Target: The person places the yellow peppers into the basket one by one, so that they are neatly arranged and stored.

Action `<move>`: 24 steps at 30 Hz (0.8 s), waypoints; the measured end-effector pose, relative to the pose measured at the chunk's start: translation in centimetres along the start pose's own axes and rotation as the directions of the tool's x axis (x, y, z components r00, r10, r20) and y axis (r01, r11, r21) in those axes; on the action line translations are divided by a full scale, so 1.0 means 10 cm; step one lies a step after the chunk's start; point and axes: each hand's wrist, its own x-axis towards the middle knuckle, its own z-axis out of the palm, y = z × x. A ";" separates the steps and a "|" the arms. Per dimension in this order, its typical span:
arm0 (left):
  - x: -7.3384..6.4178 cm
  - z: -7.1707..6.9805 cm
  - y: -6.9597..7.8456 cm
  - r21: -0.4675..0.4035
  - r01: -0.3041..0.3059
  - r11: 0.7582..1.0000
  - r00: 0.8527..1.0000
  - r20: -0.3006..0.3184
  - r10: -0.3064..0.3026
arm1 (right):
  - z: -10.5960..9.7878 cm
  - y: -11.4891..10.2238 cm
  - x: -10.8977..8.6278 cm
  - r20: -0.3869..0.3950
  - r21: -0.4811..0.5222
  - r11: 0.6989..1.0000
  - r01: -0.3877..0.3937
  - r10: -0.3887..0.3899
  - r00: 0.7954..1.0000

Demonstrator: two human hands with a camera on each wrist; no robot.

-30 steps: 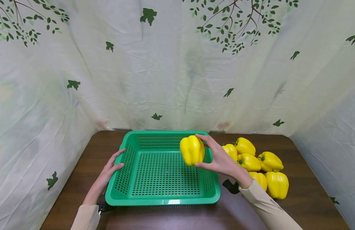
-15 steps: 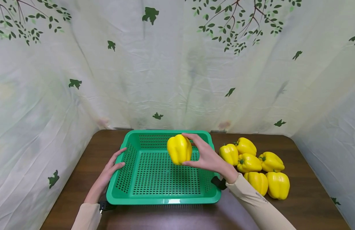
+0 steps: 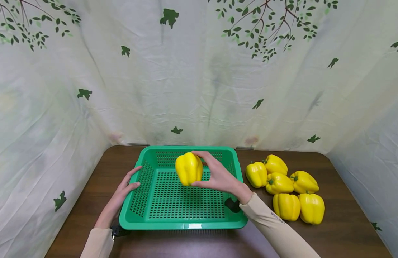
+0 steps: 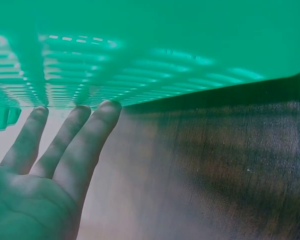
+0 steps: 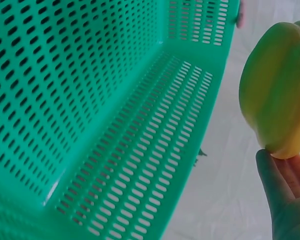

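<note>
My right hand pinches a yellow bell pepper between thumb and fingers, raised over the green perforated basket. In the right wrist view this bell pepper is at the right edge, above the fingertips, clear of the basket wall. On the basket's left side lies my left hand, with its thumb and one finger over the rim. The left wrist view shows the other fingers straight, their tips at the outer wall. The basket's visible floor holds nothing.
Several more yellow bell peppers lie grouped on the brown wooden table, right of the basket. A pale curtain with leaf prints hangs behind the table and along both sides.
The right hand has carried the bell pepper leftward, from the basket's right side to over its middle. The left hand and basket have stayed in place.
</note>
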 end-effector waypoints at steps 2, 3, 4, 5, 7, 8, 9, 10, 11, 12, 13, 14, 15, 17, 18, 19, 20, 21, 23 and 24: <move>0.00 0.00 0.00 -0.002 -0.001 1.000 1.000 0.001 0.001 | 0.04 0.00 0.03 0.008 0.016 1.000 -0.015 0.015 1.000; 0.00 0.00 0.00 -0.005 0.000 1.000 1.000 0.003 0.000 | 0.06 0.00 0.04 0.012 0.024 0.999 -0.022 0.021 1.000; 0.00 0.00 0.00 -0.006 0.000 1.000 1.000 0.004 0.000 | 0.08 0.00 0.05 0.015 0.032 0.999 -0.028 0.027 1.000; 0.00 0.00 0.00 -0.009 0.001 1.000 1.000 0.004 -0.001 | 0.10 0.00 0.07 0.018 0.040 0.999 -0.033 0.032 0.999; 0.00 0.00 -0.01 -0.008 0.001 1.000 1.000 0.004 -0.001 | 0.14 0.02 0.09 0.018 0.048 0.998 -0.038 0.037 0.999; 0.00 0.00 -0.01 -0.008 0.001 1.000 1.000 0.003 -0.001 | 0.16 0.02 0.10 0.018 0.050 0.998 -0.041 0.040 0.999; 0.00 0.00 -0.01 -0.007 0.000 1.000 1.000 0.002 0.000 | 0.18 0.03 0.11 0.017 0.050 0.998 -0.043 0.042 0.999; 0.00 0.00 -0.01 -0.006 -0.001 1.000 1.000 0.002 0.001 | 0.20 0.03 0.12 0.015 0.045 0.998 -0.043 0.043 0.999; 0.00 0.00 -0.01 -0.006 -0.002 1.000 1.000 0.002 0.002 | 0.23 0.04 0.13 0.013 0.038 0.998 -0.047 0.047 0.999; 0.00 0.00 -0.01 -0.004 -0.004 1.000 1.000 0.001 0.004 | 0.25 0.05 0.15 0.012 0.036 0.998 -0.050 0.049 0.999; 0.00 0.00 -0.01 -0.005 -0.005 1.000 1.000 0.001 0.005 | 0.27 0.06 0.16 0.012 0.039 0.998 -0.053 0.052 0.999; 0.00 0.00 -0.02 -0.006 -0.006 1.000 1.000 0.001 0.006 | 0.29 0.06 0.17 0.014 0.035 0.998 -0.058 0.058 0.998; 0.00 0.00 -0.02 -0.008 -0.007 1.000 1.000 0.002 0.007 | 0.30 0.07 0.18 0.015 0.035 0.997 -0.061 0.061 0.998; 0.00 0.00 -0.02 -0.009 -0.007 1.000 1.000 0.002 0.007 | 0.34 0.08 0.21 0.018 0.032 0.997 -0.074 0.073 0.997; 0.01 0.00 -0.02 -0.009 -0.007 1.000 1.000 0.002 0.007 | 0.36 0.08 0.22 0.020 0.035 0.996 -0.077 0.076 0.997; 0.01 0.00 -0.02 -0.010 -0.007 1.000 1.000 0.002 0.007 | 0.37 0.08 0.24 0.022 0.034 0.996 -0.082 0.081 0.996; 0.01 0.00 -0.02 -0.010 -0.006 1.000 1.000 0.002 0.006 | 0.39 0.09 0.25 0.024 0.032 0.996 -0.087 0.087 0.996; 0.01 0.00 -0.02 -0.010 -0.006 1.000 1.000 0.003 0.006 | 0.41 0.09 0.26 0.026 0.036 0.995 -0.091 0.091 0.996; 0.01 0.00 -0.02 -0.010 -0.005 1.000 1.000 0.000 0.005 | 0.44 0.10 0.30 0.031 0.040 0.994 -0.098 0.097 0.995; 0.01 0.00 -0.02 -0.009 -0.004 1.000 1.000 -0.001 0.004 | 0.45 0.11 0.31 0.035 0.047 0.994 -0.101 0.099 0.994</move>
